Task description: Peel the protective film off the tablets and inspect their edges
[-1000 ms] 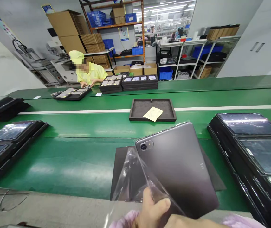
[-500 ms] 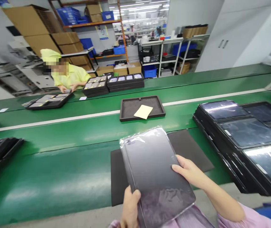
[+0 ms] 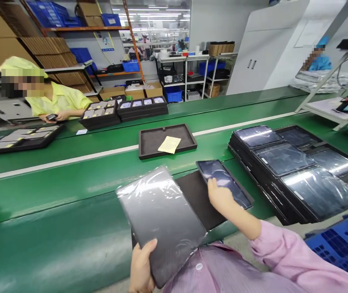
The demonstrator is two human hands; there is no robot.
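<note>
My left hand (image 3: 143,262) grips the lower left edge of a grey tablet (image 3: 164,215) in a clear plastic sleeve, thumb on top. The tablet is tilted, its plain back facing up, over the near part of a black mat (image 3: 193,189). My right hand (image 3: 221,197) has its fingers on the left edge of a second tablet (image 3: 227,179), whose dark glossy screen faces up. This one is at the right side of the mat; whether it rests fully on it I cannot tell. The right thumb is hidden.
A black foam tray (image 3: 149,154) with a yellow paper slip (image 3: 169,144) lies ahead on the green bench (image 3: 70,203). Stacked black trays with tablets (image 3: 286,158) stand at right, above a blue crate (image 3: 338,240). A co-worker in yellow (image 3: 59,97) handles a small dark item across the bench.
My right hand has left the grey tablet and moved right with a separate, screen-up tablet. My left hand keeps the grey one, now farther left. The view has turned right.
</note>
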